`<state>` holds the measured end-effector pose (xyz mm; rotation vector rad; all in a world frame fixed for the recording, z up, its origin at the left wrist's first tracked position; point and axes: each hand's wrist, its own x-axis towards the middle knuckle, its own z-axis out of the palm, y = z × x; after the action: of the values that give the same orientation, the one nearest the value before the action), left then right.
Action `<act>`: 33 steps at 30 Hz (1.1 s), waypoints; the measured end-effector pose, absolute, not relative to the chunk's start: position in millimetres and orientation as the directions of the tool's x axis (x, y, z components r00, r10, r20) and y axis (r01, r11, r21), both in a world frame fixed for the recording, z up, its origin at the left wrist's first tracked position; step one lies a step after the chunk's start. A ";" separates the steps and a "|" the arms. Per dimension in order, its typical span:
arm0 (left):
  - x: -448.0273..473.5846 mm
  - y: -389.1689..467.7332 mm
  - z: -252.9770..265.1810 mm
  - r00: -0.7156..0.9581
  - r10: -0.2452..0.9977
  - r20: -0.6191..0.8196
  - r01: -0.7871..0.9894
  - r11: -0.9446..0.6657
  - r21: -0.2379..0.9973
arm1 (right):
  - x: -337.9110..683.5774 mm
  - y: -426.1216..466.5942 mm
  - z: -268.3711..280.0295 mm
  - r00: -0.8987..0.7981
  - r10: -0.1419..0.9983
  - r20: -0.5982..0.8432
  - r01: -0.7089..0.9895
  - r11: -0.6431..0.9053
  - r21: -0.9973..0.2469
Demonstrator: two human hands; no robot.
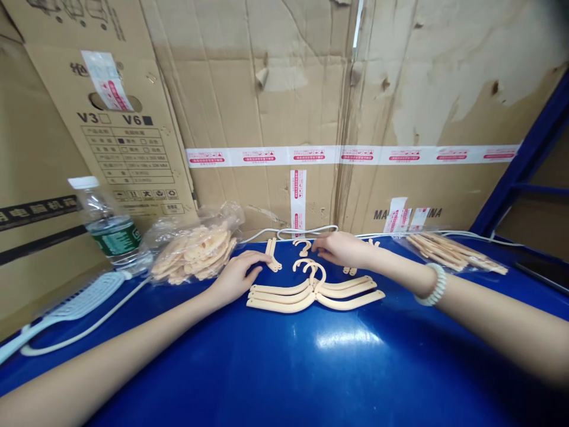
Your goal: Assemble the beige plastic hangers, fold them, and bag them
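My left hand [240, 274] reaches in from the left, thumb apart from the fingers. Its fingertips are at a pair of beige hanger arms [272, 256], touching or very close to them. Over the far side of the table, my right hand [340, 248] has loosely bent fingers pointing down and left, close to loose beige hanger hooks [302, 246]; I see nothing held in it. Nearer to me, several assembled beige hangers [284, 307] lie overlapped, hooks pointing away. More loose hanger arms [350, 271] are partly hidden behind my right wrist.
On the blue table [284, 367], a clear bag of beige hooks [195, 249] lies left and a bag of hanger arms [453, 252] right. A water bottle [113, 231], light-blue hairbrush [89, 296], white cable [89, 338] and dark flat device [542, 276] surround them. Cardboard [267, 107] stands behind.
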<state>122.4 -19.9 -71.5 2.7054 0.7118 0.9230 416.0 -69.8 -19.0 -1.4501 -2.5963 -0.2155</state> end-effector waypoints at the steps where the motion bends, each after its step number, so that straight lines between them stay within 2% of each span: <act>1: 122.4 -20.3 -71.4 0.694 0.494 0.524 0.374 -0.869 0.323 | 411.8 -64.0 -18.0 -0.524 0.825 0.210 0.849 0.526 0.050; 6: 122.9 -21.9 -70.6 0.712 0.469 0.523 0.357 -0.883 0.306 | 398.4 -43.7 -14.2 -0.601 0.779 0.176 0.795 0.605 0.036; 11: 122.6 -19.3 -72.7 0.713 0.463 0.527 0.349 -0.886 0.306 | 401.6 -26.1 -18.7 -0.676 0.725 0.136 0.728 0.685 -0.036; 19: 123.8 -21.2 -71.3 0.703 0.470 0.534 0.354 -0.882 0.311 | 410.1 -17.2 -29.7 -0.683 0.682 0.262 0.643 0.731 -0.227; 23: 123.4 -20.5 -72.6 0.700 0.474 0.534 0.353 -0.880 0.318 | 413.5 -20.6 -29.4 -0.585 0.715 0.382 0.619 0.698 -0.359; 27: 122.4 -17.6 -74.6 0.713 0.478 0.513 0.351 -0.877 0.328 | 416.7 -31.8 -26.0 -0.393 0.771 0.500 0.568 0.632 -0.528; 33: 123.1 -16.1 -75.1 0.721 0.486 0.494 0.359 -0.872 0.334 | 413.7 -74.0 -22.8 -0.105 0.854 0.510 0.391 0.507 -0.768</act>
<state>123.1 -16.1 -75.1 2.7105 0.6746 0.8684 413.7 -74.0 -22.8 -1.0629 -1.7072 0.5539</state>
